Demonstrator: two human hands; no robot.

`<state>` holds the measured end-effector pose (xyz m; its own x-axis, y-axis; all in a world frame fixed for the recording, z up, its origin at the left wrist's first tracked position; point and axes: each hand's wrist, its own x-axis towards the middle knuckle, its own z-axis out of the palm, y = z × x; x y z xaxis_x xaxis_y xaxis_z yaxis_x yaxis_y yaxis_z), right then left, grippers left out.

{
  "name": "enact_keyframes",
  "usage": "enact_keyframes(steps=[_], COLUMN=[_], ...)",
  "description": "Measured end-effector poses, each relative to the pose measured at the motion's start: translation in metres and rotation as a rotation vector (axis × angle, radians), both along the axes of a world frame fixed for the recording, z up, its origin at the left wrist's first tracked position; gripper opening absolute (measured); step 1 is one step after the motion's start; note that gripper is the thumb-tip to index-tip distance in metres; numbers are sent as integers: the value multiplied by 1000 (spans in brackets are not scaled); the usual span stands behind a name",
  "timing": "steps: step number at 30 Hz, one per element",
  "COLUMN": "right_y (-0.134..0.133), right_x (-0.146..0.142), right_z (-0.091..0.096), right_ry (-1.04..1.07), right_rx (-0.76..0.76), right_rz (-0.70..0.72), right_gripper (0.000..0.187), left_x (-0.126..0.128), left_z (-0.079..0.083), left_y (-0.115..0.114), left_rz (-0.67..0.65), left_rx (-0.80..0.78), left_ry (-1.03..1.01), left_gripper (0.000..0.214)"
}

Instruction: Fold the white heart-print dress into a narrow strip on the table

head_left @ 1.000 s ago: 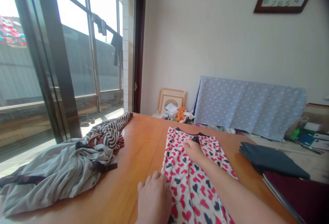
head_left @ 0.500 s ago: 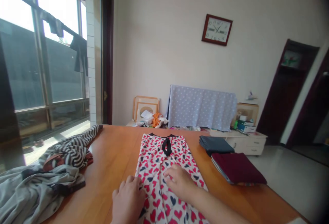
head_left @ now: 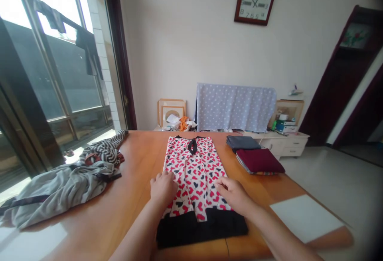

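Observation:
A heart-print top (head_left: 194, 181) in white, red and dark blue lies spread on the wooden table (head_left: 140, 173), its black hem towards me and a black tie at the neck. At its left edge is my left hand (head_left: 164, 189), fingers bent down onto the fabric. My right hand (head_left: 235, 194) is at the right edge, fingers curled in against the cloth. Both hands look closed on the edges, though the fingertips are partly hidden. The fabric under them lies flat.
At the left lies a heap of loose clothes, a grey garment (head_left: 66, 191) and a striped one (head_left: 109, 147). Folded maroon cloth (head_left: 260, 160) and folded dark grey cloth (head_left: 243, 142) rest at the right. Beyond the table stands a white cabinet (head_left: 295, 146).
My right hand has moved from the middle of the top to its right edge. My left hand stays along the left edge. The view has tilted down, showing the black hem.

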<state>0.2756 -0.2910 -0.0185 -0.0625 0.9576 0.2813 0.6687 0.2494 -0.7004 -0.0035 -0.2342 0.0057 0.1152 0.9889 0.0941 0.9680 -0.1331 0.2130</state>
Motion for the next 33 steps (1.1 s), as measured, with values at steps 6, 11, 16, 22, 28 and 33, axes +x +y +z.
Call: enact_keyframes(steps=[6, 11, 16, 22, 28, 33], right_y=[-57, -69, -65, -64, -79, -87], right_x=[-13, -21, -19, -15, -15, -18], right_z=[-8, -21, -28, -24, -7, -8], right_ry=[-139, -242, -281, -196, -213, -167], right_rx=[-79, 0, 27, 48, 60, 45], right_rz=[96, 61, 68, 85, 138, 150], right_gripper=[16, 23, 11, 12, 14, 21], left_x=[19, 22, 20, 20, 17, 16], left_z=[-6, -28, -33, -21, -18, -25], left_y=[-57, -107, -119, -122, -132, -138], left_rz=[-310, -316, -311, -331, -369, -352], left_rx=[-12, 47, 75, 76, 80, 84], left_ry=[-221, -250, -243, -204, -229, -233], left_gripper=[21, 29, 38, 22, 23, 17])
